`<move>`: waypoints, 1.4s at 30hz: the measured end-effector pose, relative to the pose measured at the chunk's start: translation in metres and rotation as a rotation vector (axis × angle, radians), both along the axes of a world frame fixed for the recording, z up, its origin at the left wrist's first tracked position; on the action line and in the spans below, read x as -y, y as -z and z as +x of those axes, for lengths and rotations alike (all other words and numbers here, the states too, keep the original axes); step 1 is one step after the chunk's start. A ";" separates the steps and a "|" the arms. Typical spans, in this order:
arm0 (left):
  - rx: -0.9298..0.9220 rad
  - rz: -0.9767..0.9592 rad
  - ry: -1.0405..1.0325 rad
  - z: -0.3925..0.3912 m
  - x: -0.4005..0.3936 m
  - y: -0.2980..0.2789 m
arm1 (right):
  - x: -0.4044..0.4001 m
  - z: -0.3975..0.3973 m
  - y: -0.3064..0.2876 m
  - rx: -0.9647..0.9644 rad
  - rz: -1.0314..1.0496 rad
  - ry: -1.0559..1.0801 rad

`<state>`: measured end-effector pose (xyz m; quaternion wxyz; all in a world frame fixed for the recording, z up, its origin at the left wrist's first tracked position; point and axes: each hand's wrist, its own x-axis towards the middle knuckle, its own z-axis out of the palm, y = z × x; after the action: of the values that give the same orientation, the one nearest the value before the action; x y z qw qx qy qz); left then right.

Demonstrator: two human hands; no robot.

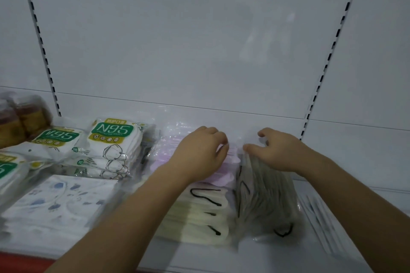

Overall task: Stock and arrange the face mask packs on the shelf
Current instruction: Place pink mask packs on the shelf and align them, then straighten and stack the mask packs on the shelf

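Observation:
A clear pack of grey masks (264, 201) with black ear loops lies on the white shelf (355, 162); my right hand (279, 150) pinches its far top edge. Left of it a pink mask pack (168, 148) lies at the back, and my left hand (199, 153) rests on it with curled fingers. A cream mask pack (199, 213) with black loops lies in front of the pink one. Stacks of green-labelled N95 packs (113, 146) stand further left.
A printed white mask pack (60, 201) lies at the front left. Brown wrapped goods (20, 117) sit at the far left. Flat white packets (319, 217) lie to the right of the grey pack. The shelf's back panel (177, 40) rises behind, with slotted uprights on both sides.

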<state>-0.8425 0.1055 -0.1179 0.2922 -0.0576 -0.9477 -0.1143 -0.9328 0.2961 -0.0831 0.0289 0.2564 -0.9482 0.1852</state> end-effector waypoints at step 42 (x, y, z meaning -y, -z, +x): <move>0.485 0.311 -0.432 -0.055 -0.364 0.088 | -0.349 0.033 0.144 -0.022 0.230 0.232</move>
<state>-0.8976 0.4700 -0.2058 0.0816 0.2178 -0.9511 -0.2031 -0.8996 0.6446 -0.2269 0.0308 0.1488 -0.9860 0.0683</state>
